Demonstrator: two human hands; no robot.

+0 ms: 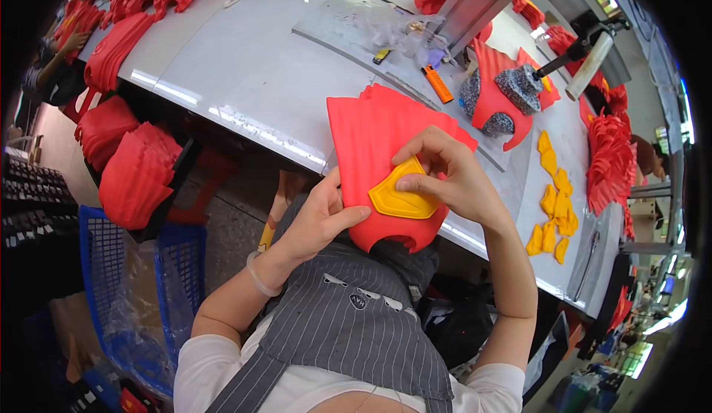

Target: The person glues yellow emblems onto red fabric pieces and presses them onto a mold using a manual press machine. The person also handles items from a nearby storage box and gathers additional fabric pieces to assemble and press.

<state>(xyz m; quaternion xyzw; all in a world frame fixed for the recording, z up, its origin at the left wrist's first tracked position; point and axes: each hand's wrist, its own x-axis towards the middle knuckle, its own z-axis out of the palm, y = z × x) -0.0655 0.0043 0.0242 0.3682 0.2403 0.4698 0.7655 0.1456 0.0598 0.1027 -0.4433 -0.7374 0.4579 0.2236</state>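
A red ridged piece, fan-shaped with a curved cutout at its lower end, lies over the table's near edge above my lap. My left hand grips its left side, thumb on top and fingers mostly hidden underneath. Against the red surface sits a yellow shield-shaped piece with a raised border. My right hand pinches the yellow piece at its upper right, thumb on its face. My left thumb tip is close to the yellow piece's left corner. Whether the two pieces are joined, I cannot tell.
Several yellow pieces lie on the tabletop to the right. Farther back are an orange-handled cutter and a grey-speckled form carrying another red piece. Left stand red stacks and a blue crate; a person works beyond.
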